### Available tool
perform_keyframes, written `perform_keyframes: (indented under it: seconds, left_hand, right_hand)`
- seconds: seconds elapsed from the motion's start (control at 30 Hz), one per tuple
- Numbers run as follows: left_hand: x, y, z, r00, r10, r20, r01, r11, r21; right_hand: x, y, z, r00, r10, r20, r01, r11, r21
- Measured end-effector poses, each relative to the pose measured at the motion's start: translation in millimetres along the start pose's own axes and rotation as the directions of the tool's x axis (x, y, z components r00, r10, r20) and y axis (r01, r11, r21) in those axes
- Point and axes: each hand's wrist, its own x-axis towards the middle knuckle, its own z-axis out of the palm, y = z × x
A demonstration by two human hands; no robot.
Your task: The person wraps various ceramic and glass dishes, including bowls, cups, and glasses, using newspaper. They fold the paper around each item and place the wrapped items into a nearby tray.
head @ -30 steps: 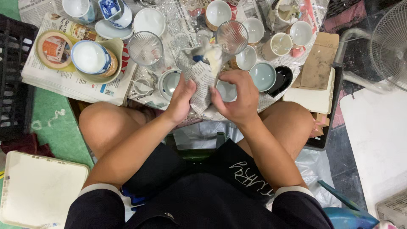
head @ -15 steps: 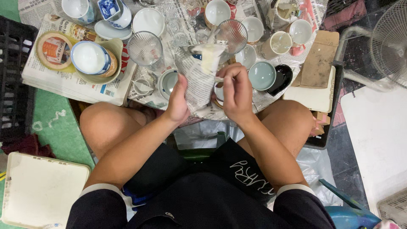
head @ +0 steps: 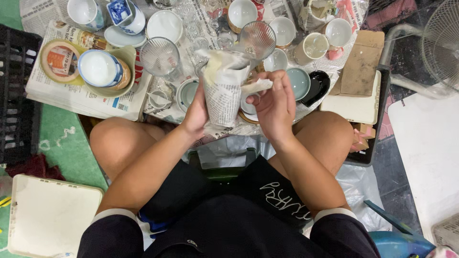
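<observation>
The left hand grips the newspaper-wrapped cup, fingers clamped behind it, steadying it. The right hand pinches a loose paper end between closed fingers.

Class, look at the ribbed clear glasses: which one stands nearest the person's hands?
The ribbed glass just beyond the newspaper-wrapped bundle, directly above the right hand; the other ribbed glass stands farther left.

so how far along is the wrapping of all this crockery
Done: no finished wrapped pieces show in view. In hand: the left hand and right hand hold one newspaper-wrapped item, its top not yet tucked in. Left: plenty sits bare on the newspaper sheets, including a ribbed glass, a white bowl, several cups and a black dish.
</observation>
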Motion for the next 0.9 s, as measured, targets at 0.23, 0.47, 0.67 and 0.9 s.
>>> perform_keyframes:
  seconds: [0.23,0.47,0.67,0.9]
  left_hand:
    - [-2,-20,1,0.933,0.36,0.008,-0.341,0.877,0.339]
    - [-6,-16,-1,0.923,0.382,0.036,-0.351,0.803,0.482]
    - [-3,4,3,0.855,0.517,0.037,-0.433,0.673,0.599]
    - [-19,52,24,0.79,0.568,0.231,-0.4,0.19,0.897]
  right_hand:
    - [-4,4,4,0.992,-0.071,0.106,0.092,0.974,-0.208]
    - [0,19,4,0.996,-0.02,0.086,0.033,0.989,-0.144]
    - [7,-1,-2,0.997,0.079,0.008,-0.078,0.997,-0.019]
    - [8,-33,5,0.739,-0.423,0.525,0.578,-0.002,-0.816]
